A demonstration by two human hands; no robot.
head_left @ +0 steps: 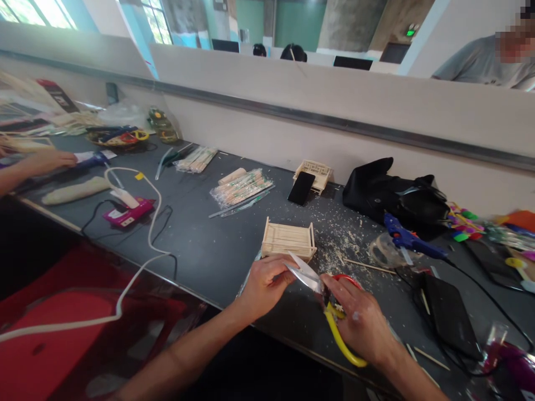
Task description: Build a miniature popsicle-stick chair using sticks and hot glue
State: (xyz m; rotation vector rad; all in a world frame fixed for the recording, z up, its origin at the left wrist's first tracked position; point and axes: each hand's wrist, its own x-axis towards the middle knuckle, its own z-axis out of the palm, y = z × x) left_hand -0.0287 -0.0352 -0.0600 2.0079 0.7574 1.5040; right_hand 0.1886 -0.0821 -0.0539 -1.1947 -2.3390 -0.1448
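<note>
Scissors [308,275] with a red and a yellow handle are gripped by my right hand [361,317], blades apart and pointing up and left. My left hand [265,284] is pinched closed beside the blade tips; whatever its fingers hold is too small or hidden to name. Just beyond that hand stands a small model made of thin wooden sticks [289,236], slatted across the middle with raised posts at the corners. Its near edge is partly covered by my left fingers.
Wood crumbs surround a loose stick [370,267]. A blue glue gun [412,239] lies over a clear container at right. Farther back are a phone [301,188], a second stick model [320,172], wrapped sticks [242,188] and a black bag [388,192]. Another person's hand [52,162] is at left.
</note>
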